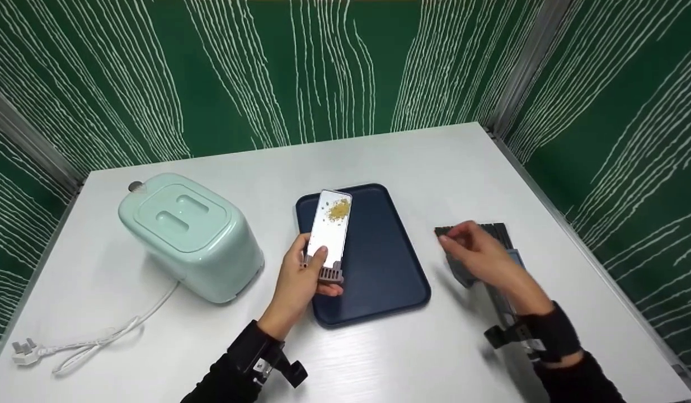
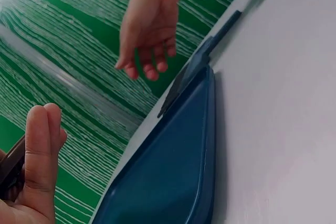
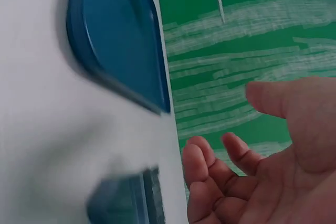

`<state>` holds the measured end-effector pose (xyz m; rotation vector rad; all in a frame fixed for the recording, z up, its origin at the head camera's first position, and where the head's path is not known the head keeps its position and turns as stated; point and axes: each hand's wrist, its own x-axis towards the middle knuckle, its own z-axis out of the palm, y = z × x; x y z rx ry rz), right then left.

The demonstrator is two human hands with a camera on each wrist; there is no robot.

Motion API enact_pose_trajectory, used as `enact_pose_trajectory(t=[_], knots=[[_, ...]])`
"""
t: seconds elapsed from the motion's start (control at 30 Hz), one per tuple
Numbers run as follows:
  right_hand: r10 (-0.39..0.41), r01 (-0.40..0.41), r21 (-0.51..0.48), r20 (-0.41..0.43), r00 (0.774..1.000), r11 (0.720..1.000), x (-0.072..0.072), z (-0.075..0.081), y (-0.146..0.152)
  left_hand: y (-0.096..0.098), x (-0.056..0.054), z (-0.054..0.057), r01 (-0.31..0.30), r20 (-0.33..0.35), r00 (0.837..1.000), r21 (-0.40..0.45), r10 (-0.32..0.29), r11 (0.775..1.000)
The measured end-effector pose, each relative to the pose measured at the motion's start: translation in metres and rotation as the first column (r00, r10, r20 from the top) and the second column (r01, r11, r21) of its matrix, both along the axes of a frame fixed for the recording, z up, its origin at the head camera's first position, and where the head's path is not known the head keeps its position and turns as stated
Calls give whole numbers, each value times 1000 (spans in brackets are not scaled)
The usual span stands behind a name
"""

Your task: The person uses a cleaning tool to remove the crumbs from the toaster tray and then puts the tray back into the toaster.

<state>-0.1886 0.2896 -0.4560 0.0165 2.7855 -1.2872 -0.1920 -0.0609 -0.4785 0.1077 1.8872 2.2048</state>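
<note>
My left hand (image 1: 292, 282) grips a toaster crumb tray (image 1: 326, 240) by its grey slotted end, thumb on top. Yellow crumbs (image 1: 339, 209) lie near the far end of its pale flat surface. Beneath it is a dark blue serving tray (image 1: 381, 274), lying on the table. My right hand (image 1: 485, 258) hovers over a dark-bristled brush (image 1: 497, 232) with a blue-grey body, partly hidden by the hand and forearm. In the right wrist view the right hand (image 3: 262, 166) has loosely bent fingers and holds nothing; the brush (image 3: 128, 198) lies apart from it.
A mint-green toaster (image 1: 211, 252) with a lid on top stands at the left. Its white cord (image 1: 116, 334) and plug (image 1: 26, 352) lie on the white table (image 1: 172, 358). Green walls (image 1: 345, 73) with white streaks border the back and sides.
</note>
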Motion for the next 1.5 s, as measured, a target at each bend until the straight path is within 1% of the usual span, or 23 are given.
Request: enact_pose_trajectory(t=[0.1, 0.2, 0.33, 0.47, 0.6, 0.67, 0.77, 0.9, 1.07, 1.17, 1.3, 1.4, 1.5], knots=[[-36, 35, 67, 10, 999, 997, 5, 1, 30, -2, 1, -1, 5, 5, 1000, -2, -5, 1000], [-72, 67, 137, 29, 997, 988, 12, 0, 56, -4, 1, -1, 6, 10, 1000, -8, -6, 1000], [-99, 80, 183, 98, 990, 980, 23, -7, 76, -7, 1, -1, 2, 18, 1000, -21, -2, 1000], [-95, 60, 202, 170, 981, 978, 31, -16, 85, -8, 0, -1, -4, 18, 1000, -27, 4, 1000], [-88, 37, 216, 232, 969, 976, 38, -21, 89, -7, 0, 0, -1, 8, 1000, -21, 1, 1000], [-93, 32, 235, 253, 963, 971, 41, -23, 90, -7, 1, 0, 2, 6, 1000, -20, -2, 1000], [-106, 33, 269, 263, 959, 963, 45, -24, 87, -7, 1, 0, 0, 6, 1000, -27, 0, 1000], [-123, 43, 312, 241, 963, 949, 49, -27, 83, -7, 1, -1, -2, 10, 1000, -35, 3, 999], [-128, 54, 339, 197, 972, 939, 52, -31, 78, -7, 0, -2, -4, 10, 1000, -32, 4, 999], [-125, 65, 347, 154, 980, 936, 53, -33, 76, -7, 0, -2, -8, 18, 1000, -27, 8, 1000], [-115, 84, 351, 70, 991, 932, 56, -36, 75, -7, 0, -3, -10, 29, 1000, -23, 11, 1000], [-134, 109, 358, 45, 990, 927, 58, -37, 76, -8, 0, -3, -11, 29, 1000, -21, 11, 1000], [-183, 154, 356, 51, 982, 922, 57, -36, 77, -7, -1, -5, -12, 29, 1000, -13, 13, 1000]])
